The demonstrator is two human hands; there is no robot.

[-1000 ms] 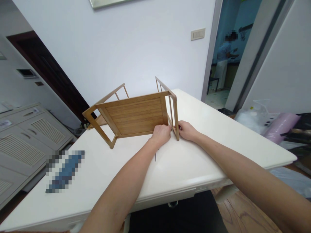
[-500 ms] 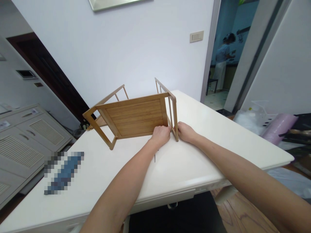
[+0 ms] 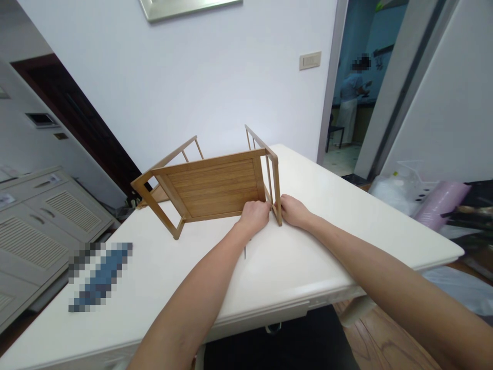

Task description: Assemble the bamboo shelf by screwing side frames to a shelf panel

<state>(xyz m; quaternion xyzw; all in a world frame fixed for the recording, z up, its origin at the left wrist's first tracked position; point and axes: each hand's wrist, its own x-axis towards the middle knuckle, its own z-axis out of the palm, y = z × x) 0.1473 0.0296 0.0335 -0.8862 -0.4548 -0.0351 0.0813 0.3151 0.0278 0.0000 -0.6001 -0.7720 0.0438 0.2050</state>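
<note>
A light-brown wooden rack [image 3: 215, 185] stands on its side on a white table [image 3: 308, 257], its solid panel facing me and slatted side frames at both ends. My left hand [image 3: 256, 215] is closed at the panel's lower right corner, against the rack. Just outside the right side frame [image 3: 276, 185], my right hand [image 3: 294, 209] is closed too, its fingers at the lower part of the frame's upright. What its fingertips pinch is hidden. A thin dark metal piece [image 3: 245, 252] lies on the table below my left wrist, partly covered.
A blurred-out blue item [image 3: 102, 277] lies on the table's left part. Behind the rack rises a white wall with a switch [image 3: 310, 60]. Wrapped goods and a pink roll [image 3: 442, 205] are on the right. Beyond the doorway stands another person [image 3: 350, 97].
Both hands keep their places at the rack's lower right corner, with only slight finger movement. The view has shifted very slightly.
</note>
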